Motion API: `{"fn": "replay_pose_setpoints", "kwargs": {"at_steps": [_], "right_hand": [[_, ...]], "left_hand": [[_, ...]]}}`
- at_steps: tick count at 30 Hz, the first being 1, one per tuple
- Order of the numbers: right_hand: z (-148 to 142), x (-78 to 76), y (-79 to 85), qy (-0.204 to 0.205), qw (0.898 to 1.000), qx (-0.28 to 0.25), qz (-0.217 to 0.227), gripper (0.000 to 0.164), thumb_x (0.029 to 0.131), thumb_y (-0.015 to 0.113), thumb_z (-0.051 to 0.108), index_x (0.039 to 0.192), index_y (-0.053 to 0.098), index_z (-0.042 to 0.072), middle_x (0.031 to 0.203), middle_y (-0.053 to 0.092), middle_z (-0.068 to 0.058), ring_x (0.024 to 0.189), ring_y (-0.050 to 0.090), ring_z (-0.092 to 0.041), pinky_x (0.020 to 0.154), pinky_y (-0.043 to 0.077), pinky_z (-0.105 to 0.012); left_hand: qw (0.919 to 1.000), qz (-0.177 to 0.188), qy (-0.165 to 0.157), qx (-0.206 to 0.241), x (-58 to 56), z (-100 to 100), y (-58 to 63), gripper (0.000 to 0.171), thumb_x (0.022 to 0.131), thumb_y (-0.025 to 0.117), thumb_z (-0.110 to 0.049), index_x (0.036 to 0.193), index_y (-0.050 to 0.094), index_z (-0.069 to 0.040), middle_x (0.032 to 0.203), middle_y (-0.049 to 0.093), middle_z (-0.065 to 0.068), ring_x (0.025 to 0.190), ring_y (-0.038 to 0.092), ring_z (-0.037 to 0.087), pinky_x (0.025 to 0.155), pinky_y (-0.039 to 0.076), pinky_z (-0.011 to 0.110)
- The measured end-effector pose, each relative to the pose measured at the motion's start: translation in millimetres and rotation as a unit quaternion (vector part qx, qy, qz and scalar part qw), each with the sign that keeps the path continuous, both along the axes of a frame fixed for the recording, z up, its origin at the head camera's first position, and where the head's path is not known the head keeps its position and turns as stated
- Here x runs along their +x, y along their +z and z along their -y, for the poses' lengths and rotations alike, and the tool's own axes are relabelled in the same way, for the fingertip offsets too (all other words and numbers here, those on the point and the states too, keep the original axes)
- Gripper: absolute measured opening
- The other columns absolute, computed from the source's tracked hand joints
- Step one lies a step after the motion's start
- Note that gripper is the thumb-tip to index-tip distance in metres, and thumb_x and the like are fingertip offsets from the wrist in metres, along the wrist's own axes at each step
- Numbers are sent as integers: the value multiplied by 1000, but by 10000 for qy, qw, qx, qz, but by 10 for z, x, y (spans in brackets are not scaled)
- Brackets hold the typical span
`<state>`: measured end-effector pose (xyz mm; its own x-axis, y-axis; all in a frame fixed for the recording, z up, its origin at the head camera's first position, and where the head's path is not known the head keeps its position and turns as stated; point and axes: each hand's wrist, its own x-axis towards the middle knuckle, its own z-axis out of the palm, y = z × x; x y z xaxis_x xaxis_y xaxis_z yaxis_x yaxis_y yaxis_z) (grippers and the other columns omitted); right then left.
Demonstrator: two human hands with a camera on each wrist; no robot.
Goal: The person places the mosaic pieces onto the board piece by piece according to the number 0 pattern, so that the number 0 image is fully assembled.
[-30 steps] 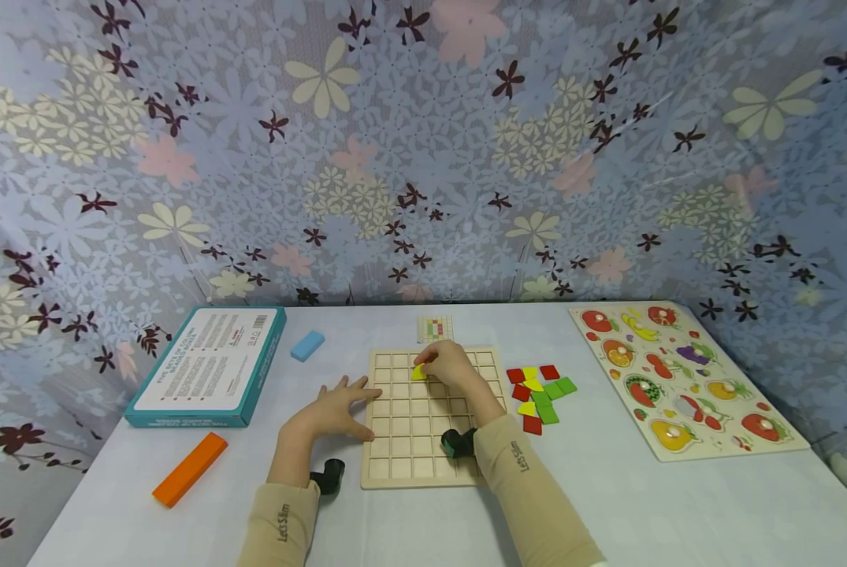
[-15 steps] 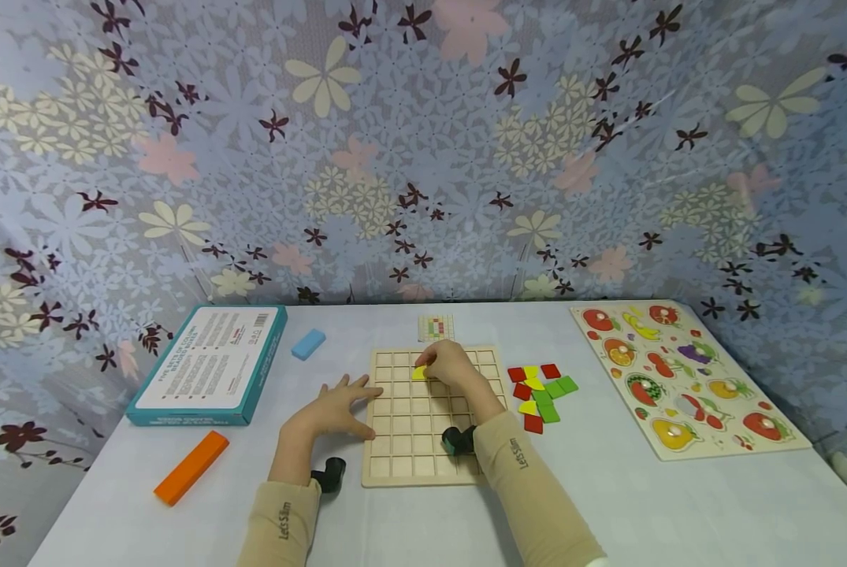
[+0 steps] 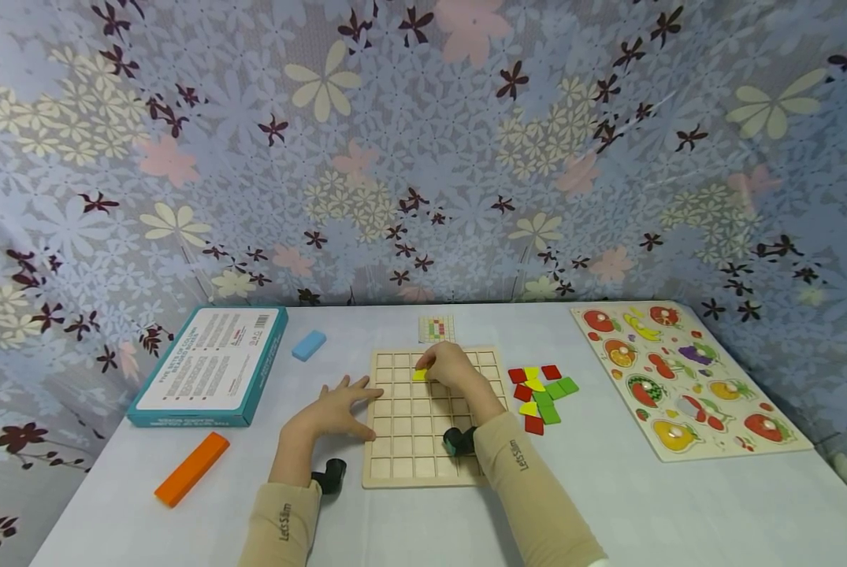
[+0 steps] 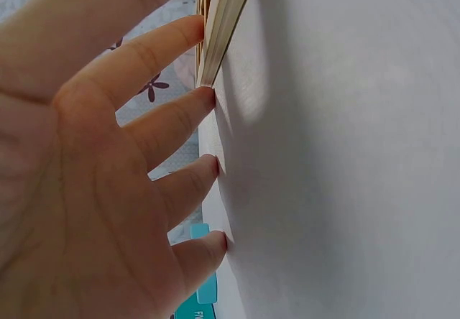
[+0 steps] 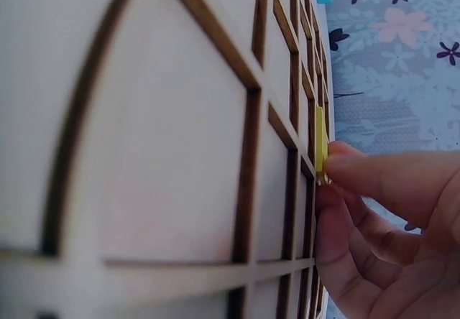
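Note:
A wooden grid board (image 3: 402, 425) with square cells lies flat in the middle of the table. Over its upper part, my right hand (image 3: 451, 368) pinches a yellow tile (image 3: 420, 376) by one edge between thumb and fingers. In the right wrist view the yellow tile (image 5: 321, 143) stands at the grid, low against a cell. My left hand (image 3: 329, 409) has its fingers spread at the board's left edge. The left wrist view shows some of its fingertips at the board's side (image 4: 223, 28) and others on the white table.
Right of the board lie loose red, yellow and green tiles (image 3: 540, 398). A small pattern card (image 3: 436, 328) sits behind it. To the left are a teal box (image 3: 203, 366), a blue block (image 3: 309, 345) and an orange bar (image 3: 192, 469). A fruit puzzle board (image 3: 685, 386) lies far right.
The yellow tile has shifted very slightly and looks flatter against the board under the right hand. The left hand keeps its place.

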<state>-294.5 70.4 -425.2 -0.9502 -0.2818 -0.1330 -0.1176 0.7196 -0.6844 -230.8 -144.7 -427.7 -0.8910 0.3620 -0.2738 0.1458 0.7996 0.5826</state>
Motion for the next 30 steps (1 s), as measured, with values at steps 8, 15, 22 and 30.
{"fn": "replay_pose_setpoints", "kwargs": {"at_steps": [8, 15, 22, 30], "right_hand": [[-60, 24, 1, 197, 9991, -315, -197, 18, 78, 68, 2, 95, 69, 5, 88, 63, -6, 83, 57, -20, 70, 50, -32], [-135, 41, 25, 272, 9962, -829, -56, 17, 80, 63, 4, 96, 68, 6, 84, 59, -6, 73, 52, -19, 61, 46, -29], [-175, 87, 59, 11, 9963, -858, 15, 17, 83, 63, 7, 100, 67, 3, 84, 59, -8, 73, 52, -20, 60, 44, -28], [-254, 128, 97, -62, 9964, -842, -34, 19, 83, 63, 5, 102, 66, 3, 86, 60, -7, 74, 55, -19, 63, 46, -27]], "left_hand": [[10000, -15, -22, -35, 5, 8, -6, 74, 68, 80, -24, 134, 50, -14, 150, 27, 15, 139, 8, 42, 108, 0, 64], [10000, 28, 26, -38, 12, -6, 1, 74, 67, 80, -24, 134, 50, -15, 150, 27, 14, 139, 7, 41, 108, 0, 64], [9999, 14, 82, -69, 1, -12, -2, 75, 67, 80, -24, 134, 50, -15, 150, 27, 13, 139, 7, 41, 108, 0, 64], [10000, -20, 18, -66, -2, -9, -13, 74, 67, 80, -24, 134, 50, -14, 150, 26, 14, 139, 7, 41, 109, -1, 62]]}}
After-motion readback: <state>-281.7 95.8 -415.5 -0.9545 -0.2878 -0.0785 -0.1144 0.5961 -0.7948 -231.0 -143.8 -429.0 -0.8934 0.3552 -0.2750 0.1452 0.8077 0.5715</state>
